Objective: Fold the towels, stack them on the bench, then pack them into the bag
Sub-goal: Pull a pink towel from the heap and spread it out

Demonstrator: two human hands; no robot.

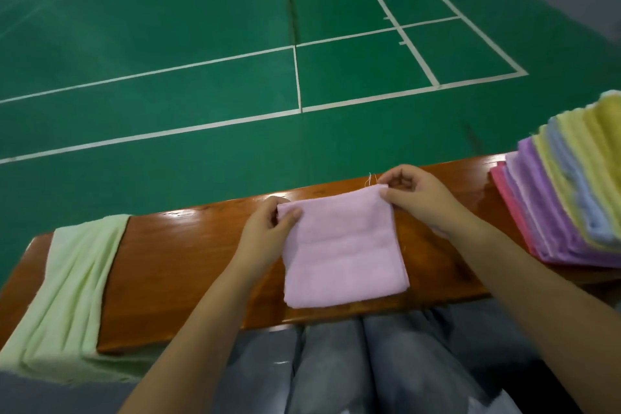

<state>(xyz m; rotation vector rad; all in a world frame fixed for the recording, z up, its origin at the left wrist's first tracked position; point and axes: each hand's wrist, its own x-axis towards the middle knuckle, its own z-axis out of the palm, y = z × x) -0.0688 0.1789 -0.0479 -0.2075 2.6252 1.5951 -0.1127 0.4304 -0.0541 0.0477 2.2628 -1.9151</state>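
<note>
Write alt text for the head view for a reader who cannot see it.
Two hands, left and right, pinch the far corners of a folded pink towel lying on a wooden bench. A stack of folded towels sits at the bench's right end, a pale green towel drapes over its left end, and a green court floor lies beyond.

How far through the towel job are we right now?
Done: a stack of folded towels sits at the bench's right end. In hand: left hand and right hand pinch the far corners of a folded pink towel. Left: the green towel draped unfolded at left, then packing; no bag in view.
</note>
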